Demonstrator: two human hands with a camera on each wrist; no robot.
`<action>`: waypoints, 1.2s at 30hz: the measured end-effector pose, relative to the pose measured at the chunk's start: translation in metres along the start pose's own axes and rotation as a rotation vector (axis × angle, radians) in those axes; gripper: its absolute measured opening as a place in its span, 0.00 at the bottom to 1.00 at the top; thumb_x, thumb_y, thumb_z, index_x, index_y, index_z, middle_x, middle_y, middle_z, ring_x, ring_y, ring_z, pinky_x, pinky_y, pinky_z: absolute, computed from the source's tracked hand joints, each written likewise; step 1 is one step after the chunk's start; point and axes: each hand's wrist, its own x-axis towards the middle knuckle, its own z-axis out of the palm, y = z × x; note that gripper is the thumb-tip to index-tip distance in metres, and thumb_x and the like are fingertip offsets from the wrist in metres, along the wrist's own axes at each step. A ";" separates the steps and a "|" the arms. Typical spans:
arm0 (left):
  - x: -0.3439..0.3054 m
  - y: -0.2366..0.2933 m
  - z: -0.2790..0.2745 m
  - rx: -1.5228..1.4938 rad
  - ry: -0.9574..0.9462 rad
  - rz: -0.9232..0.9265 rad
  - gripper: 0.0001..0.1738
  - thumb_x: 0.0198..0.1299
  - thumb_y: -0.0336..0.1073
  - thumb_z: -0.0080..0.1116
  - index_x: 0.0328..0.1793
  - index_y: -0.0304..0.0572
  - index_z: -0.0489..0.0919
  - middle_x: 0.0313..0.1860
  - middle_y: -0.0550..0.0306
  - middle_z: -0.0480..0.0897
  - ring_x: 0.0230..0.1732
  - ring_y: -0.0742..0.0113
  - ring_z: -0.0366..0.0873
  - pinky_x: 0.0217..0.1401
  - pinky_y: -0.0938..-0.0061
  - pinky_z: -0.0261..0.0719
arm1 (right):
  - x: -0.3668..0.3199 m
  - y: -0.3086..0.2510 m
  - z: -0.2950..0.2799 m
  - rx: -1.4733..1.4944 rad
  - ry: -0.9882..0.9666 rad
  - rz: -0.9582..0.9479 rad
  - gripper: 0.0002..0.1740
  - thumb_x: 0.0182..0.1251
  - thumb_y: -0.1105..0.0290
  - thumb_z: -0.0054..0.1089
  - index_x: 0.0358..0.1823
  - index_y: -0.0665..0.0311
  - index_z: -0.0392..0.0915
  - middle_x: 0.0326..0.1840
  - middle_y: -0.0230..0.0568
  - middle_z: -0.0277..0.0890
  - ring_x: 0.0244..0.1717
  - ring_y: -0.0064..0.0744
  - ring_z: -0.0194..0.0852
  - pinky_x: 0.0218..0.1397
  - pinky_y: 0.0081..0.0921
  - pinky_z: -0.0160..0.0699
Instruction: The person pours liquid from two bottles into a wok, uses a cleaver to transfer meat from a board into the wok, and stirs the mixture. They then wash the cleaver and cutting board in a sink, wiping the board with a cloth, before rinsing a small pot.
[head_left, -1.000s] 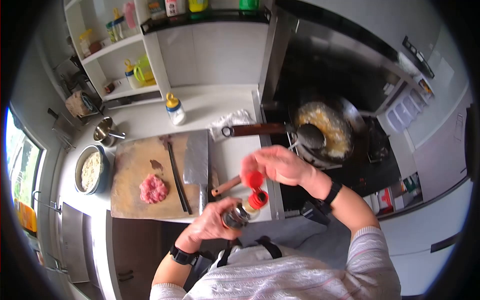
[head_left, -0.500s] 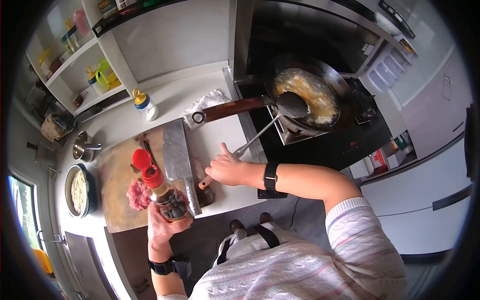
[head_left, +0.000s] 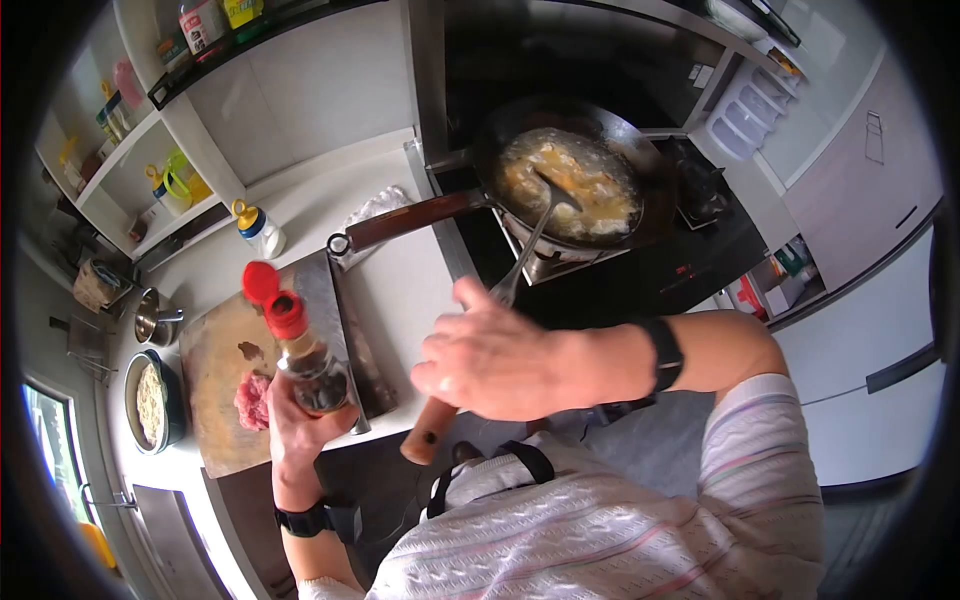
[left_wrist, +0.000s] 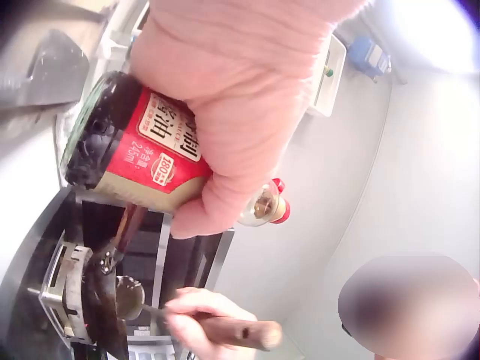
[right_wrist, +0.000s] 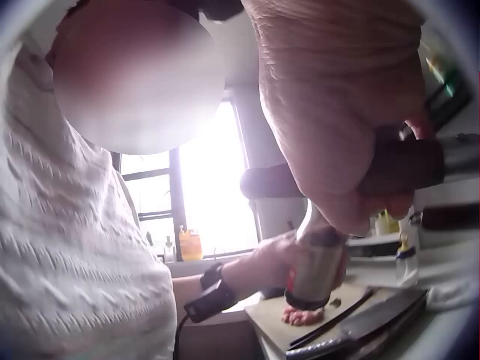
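My left hand [head_left: 300,425] grips a soy sauce bottle [head_left: 318,380] above the front of the chopping board [head_left: 215,350]. The bottle's red flip cap [head_left: 262,282] hangs open, and dark liquid shows inside; its red label [left_wrist: 150,142] shows in the left wrist view. My right hand [head_left: 500,360] holds a ladle by its wooden handle [head_left: 432,430], over the counter's front edge. The ladle's metal head [head_left: 562,198] lies in bubbling yellowish food [head_left: 590,185] in the wok [head_left: 640,165]. Beside the bottle, pink raw meat [head_left: 252,402] rests on the board.
A cleaver [right_wrist: 382,322] and dark chopsticks [right_wrist: 334,330] lie on the board. The wok handle [head_left: 415,220] juts left over the counter. Behind the board stand a seasoning bottle [head_left: 262,235] and a metal pot [head_left: 150,318]. A bowl of pale food [head_left: 152,405] sits left.
My right hand left the open cap, took the ladle's wooden handle and lifted it off the counter. The ladle's head tipped into the food. My left hand carried the bottle left.
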 end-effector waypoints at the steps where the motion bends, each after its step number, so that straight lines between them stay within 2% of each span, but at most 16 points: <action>1: 0.002 0.004 0.016 -0.046 0.040 0.009 0.32 0.31 0.31 0.70 0.49 0.36 0.74 0.34 0.63 0.78 0.35 0.75 0.75 0.43 0.77 0.74 | -0.016 0.005 -0.018 -0.041 0.106 -0.010 0.04 0.55 0.67 0.51 0.28 0.56 0.73 0.23 0.30 0.68 0.34 0.32 0.73 0.51 0.44 0.59; 3: 0.013 0.026 0.046 0.044 0.019 -0.004 0.31 0.32 0.31 0.69 0.49 0.37 0.74 0.34 0.63 0.79 0.36 0.75 0.75 0.44 0.77 0.74 | -0.051 0.016 -0.060 -0.228 0.222 0.044 0.04 0.55 0.66 0.55 0.31 0.55 0.75 0.24 0.32 0.69 0.37 0.30 0.73 0.53 0.43 0.59; 5: 0.030 0.019 0.068 0.163 -0.006 0.034 0.32 0.33 0.31 0.69 0.51 0.34 0.73 0.35 0.59 0.79 0.37 0.73 0.76 0.45 0.77 0.75 | -0.091 0.032 -0.103 -0.369 0.278 0.182 0.10 0.53 0.66 0.63 0.37 0.56 0.79 0.28 0.36 0.74 0.36 0.32 0.75 0.50 0.39 0.68; 7: 0.044 0.039 0.098 0.362 0.030 0.100 0.33 0.34 0.32 0.69 0.52 0.34 0.72 0.37 0.54 0.81 0.38 0.67 0.79 0.47 0.74 0.76 | -0.137 0.060 -0.129 -0.144 0.406 0.302 0.16 0.51 0.68 0.69 0.43 0.59 0.80 0.35 0.35 0.78 0.33 0.30 0.78 0.40 0.29 0.76; 9: 0.060 0.048 0.124 0.519 0.054 0.185 0.35 0.33 0.33 0.69 0.54 0.36 0.72 0.40 0.49 0.82 0.41 0.58 0.81 0.48 0.71 0.77 | -0.178 0.077 -0.141 0.265 0.515 0.538 0.14 0.58 0.66 0.65 0.42 0.66 0.79 0.33 0.34 0.81 0.34 0.30 0.81 0.33 0.23 0.77; 10: 0.068 0.048 0.136 0.558 0.095 0.275 0.35 0.34 0.33 0.69 0.55 0.39 0.72 0.39 0.53 0.81 0.41 0.64 0.79 0.49 0.72 0.75 | -0.197 0.094 -0.142 0.280 0.595 0.547 0.12 0.59 0.69 0.64 0.43 0.67 0.79 0.33 0.35 0.81 0.34 0.27 0.81 0.34 0.22 0.77; 12: 0.087 0.052 0.156 0.691 0.119 0.330 0.35 0.33 0.33 0.69 0.55 0.41 0.72 0.39 0.50 0.81 0.42 0.56 0.81 0.49 0.70 0.76 | -0.236 0.122 -0.134 0.301 0.680 0.551 0.11 0.60 0.71 0.63 0.43 0.67 0.79 0.33 0.37 0.81 0.34 0.24 0.81 0.34 0.21 0.78; 14: 0.108 0.049 0.172 0.811 0.151 0.406 0.34 0.33 0.32 0.67 0.54 0.42 0.73 0.40 0.49 0.81 0.44 0.51 0.80 0.50 0.67 0.76 | -0.272 0.140 -0.125 0.586 0.865 0.816 0.11 0.63 0.69 0.61 0.43 0.68 0.78 0.38 0.42 0.81 0.33 0.27 0.82 0.34 0.18 0.79; 15: 0.118 0.047 0.180 0.819 0.151 0.404 0.34 0.33 0.32 0.67 0.54 0.42 0.73 0.40 0.49 0.81 0.44 0.51 0.80 0.50 0.67 0.76 | -0.286 0.147 -0.121 0.595 0.868 0.814 0.11 0.63 0.69 0.61 0.43 0.68 0.78 0.38 0.42 0.81 0.33 0.27 0.82 0.34 0.18 0.79; 17: 0.136 0.046 0.194 0.929 0.156 0.455 0.33 0.34 0.31 0.66 0.53 0.42 0.72 0.41 0.48 0.81 0.44 0.49 0.79 0.50 0.64 0.75 | -0.312 0.158 -0.111 0.820 1.031 0.794 0.12 0.65 0.70 0.57 0.46 0.69 0.75 0.43 0.47 0.80 0.33 0.31 0.83 0.35 0.17 0.80; 18: 0.142 0.047 0.201 0.964 0.151 0.462 0.32 0.34 0.31 0.65 0.54 0.43 0.72 0.42 0.48 0.80 0.46 0.47 0.77 0.52 0.62 0.74 | -0.325 0.166 -0.105 0.901 1.073 0.765 0.13 0.67 0.70 0.55 0.48 0.69 0.72 0.47 0.49 0.78 0.35 0.36 0.84 0.35 0.20 0.81; 19: 0.146 0.049 0.207 0.973 0.146 0.458 0.32 0.34 0.31 0.65 0.54 0.43 0.72 0.42 0.48 0.80 0.46 0.47 0.77 0.52 0.62 0.74 | -0.333 0.171 -0.099 0.911 1.075 0.767 0.13 0.67 0.70 0.55 0.48 0.69 0.72 0.47 0.49 0.78 0.35 0.36 0.84 0.35 0.20 0.81; 21: 0.156 0.053 0.219 1.102 0.125 0.428 0.29 0.38 0.31 0.61 0.53 0.46 0.73 0.43 0.53 0.79 0.50 0.52 0.75 0.52 0.61 0.70 | -0.344 0.178 -0.091 1.048 1.199 0.721 0.13 0.68 0.69 0.54 0.49 0.69 0.71 0.46 0.52 0.78 0.35 0.39 0.84 0.36 0.24 0.83; 28: 0.184 0.052 0.237 1.339 0.127 0.467 0.29 0.39 0.29 0.61 0.54 0.47 0.73 0.45 0.53 0.78 0.50 0.53 0.75 0.51 0.60 0.69 | -0.347 0.190 -0.073 1.220 1.276 0.640 0.14 0.67 0.68 0.55 0.49 0.69 0.72 0.47 0.53 0.78 0.36 0.42 0.83 0.40 0.30 0.83; 33: 0.195 0.053 0.243 1.408 0.103 0.466 0.28 0.40 0.28 0.60 0.53 0.47 0.72 0.45 0.52 0.78 0.50 0.53 0.74 0.52 0.60 0.68 | -0.343 0.195 -0.066 1.287 1.307 0.615 0.14 0.67 0.67 0.54 0.49 0.68 0.72 0.47 0.53 0.77 0.37 0.43 0.83 0.40 0.31 0.83; 36: 0.201 0.051 0.246 1.451 0.099 0.448 0.28 0.40 0.30 0.61 0.54 0.47 0.73 0.45 0.53 0.78 0.51 0.52 0.74 0.52 0.59 0.67 | -0.340 0.198 -0.063 1.296 1.305 0.622 0.14 0.67 0.66 0.54 0.49 0.67 0.72 0.47 0.53 0.77 0.37 0.43 0.83 0.40 0.31 0.83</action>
